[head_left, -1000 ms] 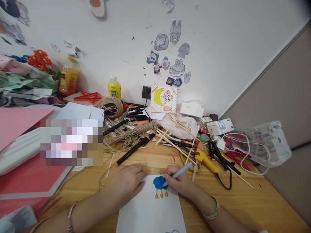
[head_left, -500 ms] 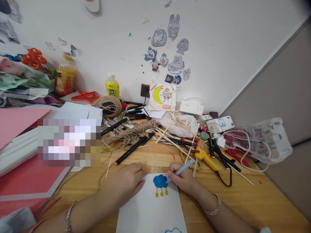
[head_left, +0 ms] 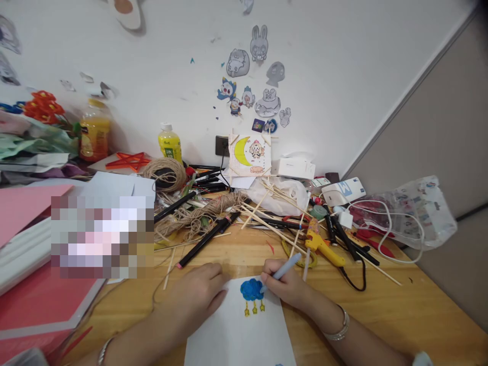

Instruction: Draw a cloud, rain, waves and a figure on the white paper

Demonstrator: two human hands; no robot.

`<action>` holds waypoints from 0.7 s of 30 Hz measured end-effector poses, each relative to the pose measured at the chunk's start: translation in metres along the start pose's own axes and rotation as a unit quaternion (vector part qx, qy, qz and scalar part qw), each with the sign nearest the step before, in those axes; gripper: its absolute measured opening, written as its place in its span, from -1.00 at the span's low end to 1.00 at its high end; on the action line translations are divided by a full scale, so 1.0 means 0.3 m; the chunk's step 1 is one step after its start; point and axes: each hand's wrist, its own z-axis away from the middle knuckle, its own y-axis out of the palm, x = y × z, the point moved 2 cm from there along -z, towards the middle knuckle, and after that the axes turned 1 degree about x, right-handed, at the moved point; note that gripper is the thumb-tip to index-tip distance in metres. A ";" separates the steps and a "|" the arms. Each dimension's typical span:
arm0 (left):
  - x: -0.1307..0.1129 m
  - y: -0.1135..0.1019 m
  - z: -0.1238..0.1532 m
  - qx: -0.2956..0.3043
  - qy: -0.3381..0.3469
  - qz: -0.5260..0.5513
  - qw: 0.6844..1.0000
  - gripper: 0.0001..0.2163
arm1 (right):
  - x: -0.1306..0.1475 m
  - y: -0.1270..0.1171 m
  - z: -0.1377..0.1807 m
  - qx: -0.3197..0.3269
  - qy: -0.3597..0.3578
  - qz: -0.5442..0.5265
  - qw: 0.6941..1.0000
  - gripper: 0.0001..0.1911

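A white sheet of paper [head_left: 236, 335] lies on the wooden table in front of me. Near its top is a drawing of a blue cloud [head_left: 251, 290] with three yellow stars hanging below. My right hand [head_left: 284, 284] is closed round a light blue marker [head_left: 287, 267], whose tip is at the cloud's right edge. At the sheet's upper left edge rests my left hand [head_left: 206, 287], holding nothing, its fingers lying bent toward the paper and its thumb a little apart. Another blue outline is cut off at the bottom of the view.
A yellow glue gun [head_left: 322, 246] lies right of my right hand, among thin wooden sticks [head_left: 263, 218] and black markers [head_left: 202, 244]. Jute twine [head_left: 168, 173], two bottles and a framed moon picture [head_left: 249, 155] stand farther back. Red folders [head_left: 26, 310] lie at left.
The view has shifted slightly, so the wall and table items sit a little to the left. My right hand keeps the marker at the cloud's right edge; my left hand stays on the paper.
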 end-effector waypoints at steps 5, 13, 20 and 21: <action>0.009 0.008 0.001 0.012 -0.012 0.012 1.000 -0.86 | 0.003 -0.005 -0.001 -0.004 -0.004 -0.002 1.000 -0.66; 0.017 0.009 0.003 0.020 -0.009 0.011 1.000 -0.86 | -0.003 -0.005 -0.002 -0.029 0.004 -0.028 0.999 -0.69; 0.025 0.020 0.008 0.013 -0.020 0.021 1.000 -0.84 | 0.005 -0.008 -0.003 -0.019 0.006 -0.029 0.999 -0.67; 0.026 0.021 0.008 0.012 -0.020 0.024 0.999 -0.83 | 0.005 -0.009 -0.004 -0.015 0.007 -0.029 0.999 -0.67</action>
